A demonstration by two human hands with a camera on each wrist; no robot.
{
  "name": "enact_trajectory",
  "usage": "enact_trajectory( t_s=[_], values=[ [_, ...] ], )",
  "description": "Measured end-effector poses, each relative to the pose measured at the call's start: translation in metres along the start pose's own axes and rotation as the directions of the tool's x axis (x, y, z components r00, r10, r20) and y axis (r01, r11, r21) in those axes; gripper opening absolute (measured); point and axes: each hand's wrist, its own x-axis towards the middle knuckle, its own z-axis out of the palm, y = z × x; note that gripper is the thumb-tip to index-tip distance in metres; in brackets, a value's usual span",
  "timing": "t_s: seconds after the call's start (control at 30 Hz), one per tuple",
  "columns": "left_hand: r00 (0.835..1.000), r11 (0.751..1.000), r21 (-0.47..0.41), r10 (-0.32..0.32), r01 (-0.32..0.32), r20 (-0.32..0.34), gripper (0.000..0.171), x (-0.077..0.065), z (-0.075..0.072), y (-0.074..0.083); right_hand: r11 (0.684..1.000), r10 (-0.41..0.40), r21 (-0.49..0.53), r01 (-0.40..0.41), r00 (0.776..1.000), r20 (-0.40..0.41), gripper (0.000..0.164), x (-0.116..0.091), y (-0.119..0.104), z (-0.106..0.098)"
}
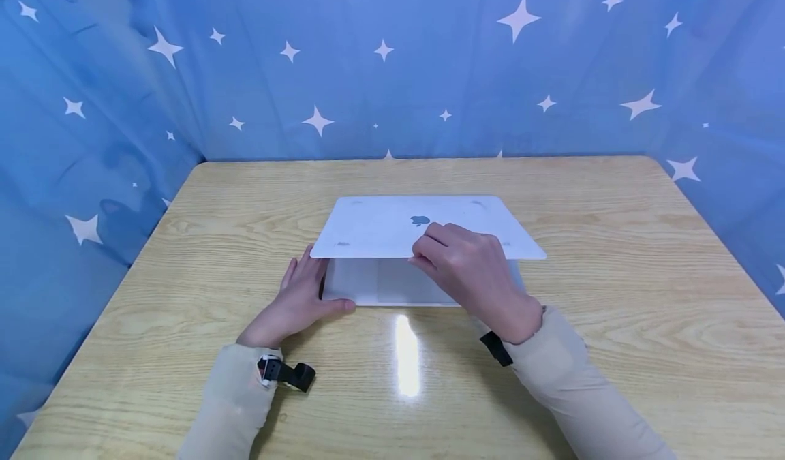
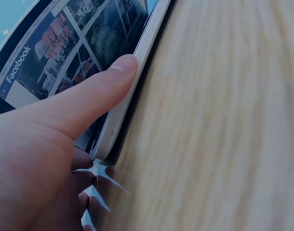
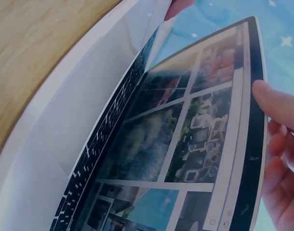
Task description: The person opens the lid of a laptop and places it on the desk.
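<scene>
A silver laptop (image 1: 362,225) with a dark apple logo stands partly raised, its lid tilted over the base. My right hand (image 1: 466,269) pinches the lid's front edge right of middle. In the right wrist view its thumb (image 3: 277,103) lies on the black bezel and the fingers bend behind the lid. My left hand (image 1: 300,300) rests at the base's front left corner, thumb on the front edge, other fingers along the left side. The lit screen (image 3: 152,130) shows a grid of pictures; the black keyboard (image 3: 96,149) shows in the right wrist view.
The laptop rests on a light wood-grain table (image 1: 613,242). Blue curtain (image 1: 368,85) with white stars hangs behind and at both sides. A black wrist strap (image 1: 285,373) sits on the left sleeve, with another dark piece (image 1: 495,348) on the right.
</scene>
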Motion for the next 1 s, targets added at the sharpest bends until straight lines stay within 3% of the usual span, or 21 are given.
enact_trajectory(
  t_s=[0.4, 1.0],
  values=[
    [0.997, 0.995, 0.081, -0.065, 0.061, 0.047, 0.11, 0.0007, -0.0004, 0.0002, 0.999, 0.036, -0.011, -0.038, 0.992, -0.119, 0.008, 0.0035, -0.0001, 0.0032],
    [0.996, 0.996, 0.06, -0.067, 0.064, 0.059, 0.107, 0.001, -0.0025, 0.0032, 0.999, 0.032, -0.025, -0.039, 0.975, -0.222, 0.021, 0.0095, 0.0054, 0.0086]
  ],
)
